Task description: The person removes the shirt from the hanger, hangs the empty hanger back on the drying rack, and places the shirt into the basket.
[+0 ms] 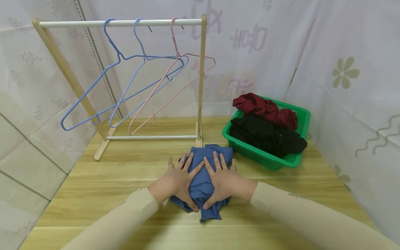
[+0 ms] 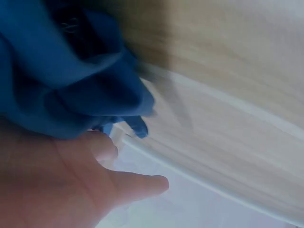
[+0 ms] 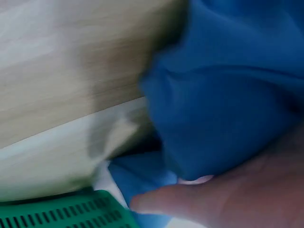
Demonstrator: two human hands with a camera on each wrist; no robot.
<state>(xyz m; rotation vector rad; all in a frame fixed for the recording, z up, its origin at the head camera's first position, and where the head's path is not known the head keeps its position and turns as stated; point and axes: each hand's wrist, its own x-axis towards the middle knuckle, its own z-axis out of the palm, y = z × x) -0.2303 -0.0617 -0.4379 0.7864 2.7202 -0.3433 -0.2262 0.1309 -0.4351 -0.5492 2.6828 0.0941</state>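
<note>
A crumpled blue garment (image 1: 201,173) lies bunched on the wooden table. Fingers spread, my left hand (image 1: 179,182) rests on its left side. My right hand (image 1: 223,180) lies on the right side, its fingers also spread and straight. The two thumbs nearly meet at the near end of the cloth. In the left wrist view, folds of the blue garment (image 2: 71,80) bulge beside the palm, with a dark label inside. The right wrist view shows the garment (image 3: 223,99) against my right hand (image 3: 247,194). Its underside is hidden.
A wooden rack (image 1: 202,80) at the back left carries a blue hanger (image 1: 90,88), a lighter blue hanger (image 1: 129,81) and a pink hanger (image 1: 156,86). To the right, a green basket (image 1: 259,158) holds a black garment (image 1: 265,135) and a dark red garment (image 1: 268,111).
</note>
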